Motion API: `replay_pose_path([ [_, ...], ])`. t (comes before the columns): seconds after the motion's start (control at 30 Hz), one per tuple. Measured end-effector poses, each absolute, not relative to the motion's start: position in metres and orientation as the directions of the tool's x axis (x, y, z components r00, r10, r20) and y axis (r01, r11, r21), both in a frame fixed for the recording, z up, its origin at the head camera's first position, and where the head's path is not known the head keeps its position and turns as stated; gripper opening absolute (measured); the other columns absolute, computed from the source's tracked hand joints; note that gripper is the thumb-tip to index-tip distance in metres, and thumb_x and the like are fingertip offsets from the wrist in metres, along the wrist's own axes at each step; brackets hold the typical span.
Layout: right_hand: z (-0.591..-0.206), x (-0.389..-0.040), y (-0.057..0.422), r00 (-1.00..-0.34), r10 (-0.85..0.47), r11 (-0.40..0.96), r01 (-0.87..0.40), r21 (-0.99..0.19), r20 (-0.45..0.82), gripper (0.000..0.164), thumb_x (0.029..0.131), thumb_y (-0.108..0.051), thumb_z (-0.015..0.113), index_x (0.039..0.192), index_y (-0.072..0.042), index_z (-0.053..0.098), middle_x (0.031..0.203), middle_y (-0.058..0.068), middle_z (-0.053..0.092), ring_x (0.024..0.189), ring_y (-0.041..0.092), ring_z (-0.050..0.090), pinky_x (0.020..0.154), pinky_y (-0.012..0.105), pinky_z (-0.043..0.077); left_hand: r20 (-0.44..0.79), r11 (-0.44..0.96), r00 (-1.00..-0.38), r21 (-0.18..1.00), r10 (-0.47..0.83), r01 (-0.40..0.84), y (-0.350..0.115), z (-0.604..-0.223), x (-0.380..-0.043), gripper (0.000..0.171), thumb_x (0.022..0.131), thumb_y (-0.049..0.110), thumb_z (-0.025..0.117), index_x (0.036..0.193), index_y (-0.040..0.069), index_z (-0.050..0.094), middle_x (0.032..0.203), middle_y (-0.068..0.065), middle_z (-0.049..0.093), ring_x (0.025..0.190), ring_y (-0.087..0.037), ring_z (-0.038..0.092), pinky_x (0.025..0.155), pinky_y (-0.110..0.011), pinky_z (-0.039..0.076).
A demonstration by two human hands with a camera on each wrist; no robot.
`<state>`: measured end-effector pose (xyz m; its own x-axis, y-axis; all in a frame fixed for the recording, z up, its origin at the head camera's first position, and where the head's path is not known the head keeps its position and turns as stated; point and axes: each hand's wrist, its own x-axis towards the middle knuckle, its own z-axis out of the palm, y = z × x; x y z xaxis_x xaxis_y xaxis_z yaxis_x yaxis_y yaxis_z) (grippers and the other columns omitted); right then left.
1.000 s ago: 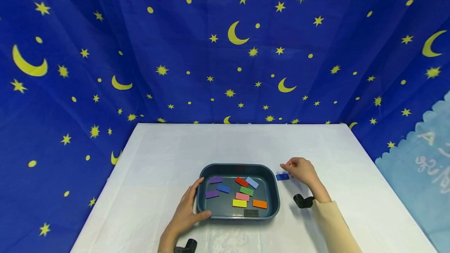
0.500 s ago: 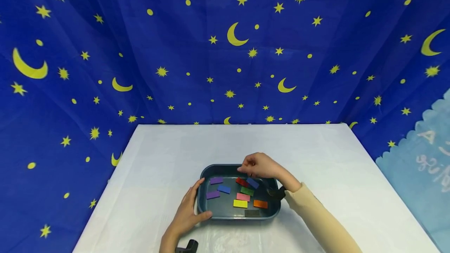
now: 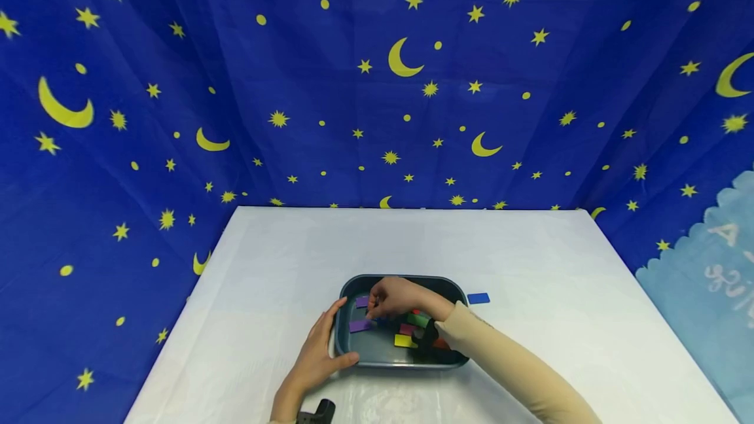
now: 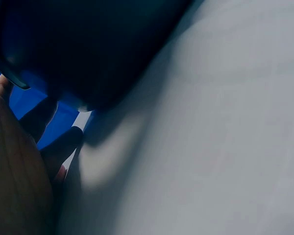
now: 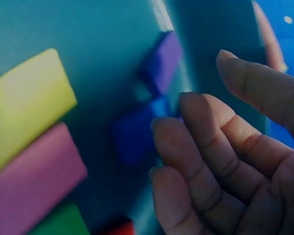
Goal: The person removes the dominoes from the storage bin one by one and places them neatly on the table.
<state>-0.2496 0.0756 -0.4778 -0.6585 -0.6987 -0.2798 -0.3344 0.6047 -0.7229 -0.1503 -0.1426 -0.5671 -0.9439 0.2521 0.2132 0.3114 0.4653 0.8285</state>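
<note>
A dark teal tray [image 3: 406, 366] holds several small coloured blocks. My left hand [image 3: 315, 353] rests against its left end, fingers spread along the side and thumb over the front rim. Inside the tray, my right hand [image 3: 396, 297] hovers over the left half, close to a blue block [image 5: 134, 133] and a purple block [image 5: 162, 63]. Its thumb stands apart from the loosely bent fingers in the right wrist view, and nothing shows between them. A second purple block [image 3: 362, 302] lies behind. The light blue block is hidden beneath the right hand and arm.
A dark blue block [image 3: 479, 298] lies on the white table [image 3: 283, 247], just right of the tray. Yellow [image 3: 404, 341], green [image 3: 419, 320] and pink [image 5: 44, 181] blocks sit in the tray near the right forearm. A starry blue curtain [image 3: 330, 70] stands behind the table.
My right hand has moved left from beside the dark blue block on the table to above the tray's left half. That block stays on the table. My left hand keeps its place.
</note>
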Motion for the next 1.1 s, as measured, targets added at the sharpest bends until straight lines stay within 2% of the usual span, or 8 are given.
replay_pose_path([
  [0.2, -0.492, -0.247, 0.065, -0.687, -0.662, 0.659, -0.342, -0.670, -0.301, 0.016, 0.079, -0.018, 0.079, 0.089, -0.009, 0.070, 0.065, -0.007, 0.062, 0.054, 0.010, 0.058, 0.050, 0.024, 0.050, 0.214, 0.453, -0.942, 0.835, 0.258, 0.313, -0.143, -0.565, -0.150, 0.096, 0.070, 0.052, 0.074, 0.150, 0.035, 0.023, 0.150, -0.011, 0.031, 0.133, -0.041, 0.027, 0.103, -0.063, 0.020],
  [0.33, -0.496, -0.246, 0.060, -0.716, -0.634, 0.707, -0.382, -0.596, -0.294, 0.018, 0.076, -0.022, 0.081, 0.088, -0.013, 0.070, 0.062, -0.008, 0.059, 0.050, 0.008, 0.056, 0.049, 0.023, 0.046, 0.217, 0.439, -0.941, 0.841, 0.260, 0.315, -0.142, -0.564, -0.150, 0.096, 0.070, 0.052, 0.074, 0.150, 0.036, 0.024, 0.150, -0.010, 0.031, 0.134, -0.039, 0.026, 0.104, -0.062, 0.020],
  [0.6, -0.502, -0.247, 0.056, -0.753, -0.623, 0.734, -0.468, -0.493, -0.212, 0.023, 0.069, -0.029, 0.085, 0.081, -0.019, 0.068, 0.061, -0.013, 0.054, 0.055, 0.003, 0.050, 0.051, 0.023, 0.041, 0.231, 0.434, -0.935, 0.838, 0.267, 0.331, -0.143, -0.564, -0.150, 0.095, 0.071, 0.055, 0.073, 0.150, 0.033, 0.024, 0.150, -0.009, 0.031, 0.134, -0.037, 0.027, 0.106, -0.059, 0.019],
  [0.93, -0.505, -0.244, 0.055, -0.763, -0.613, 0.753, -0.485, -0.445, -0.205, 0.026, 0.065, -0.037, 0.086, 0.071, -0.023, 0.065, 0.060, -0.016, 0.053, 0.056, 0.003, 0.049, 0.051, 0.024, 0.040, 0.216, 0.444, -0.939, 0.837, 0.266, 0.319, -0.143, -0.565, -0.150, 0.096, 0.071, 0.054, 0.073, 0.150, 0.032, 0.024, 0.149, -0.011, 0.032, 0.133, -0.040, 0.027, 0.103, -0.063, 0.021],
  [1.1, -0.504, -0.240, 0.054, -0.766, -0.605, 0.767, -0.490, -0.413, -0.215, 0.029, 0.065, -0.039, 0.086, 0.065, -0.024, 0.061, 0.059, -0.017, 0.052, 0.055, 0.003, 0.047, 0.049, 0.024, 0.038, 0.201, 0.444, -0.943, 0.843, 0.264, 0.304, -0.143, -0.563, -0.150, 0.095, 0.071, 0.051, 0.074, 0.149, 0.036, 0.024, 0.150, -0.010, 0.032, 0.134, -0.039, 0.026, 0.105, -0.062, 0.020],
])
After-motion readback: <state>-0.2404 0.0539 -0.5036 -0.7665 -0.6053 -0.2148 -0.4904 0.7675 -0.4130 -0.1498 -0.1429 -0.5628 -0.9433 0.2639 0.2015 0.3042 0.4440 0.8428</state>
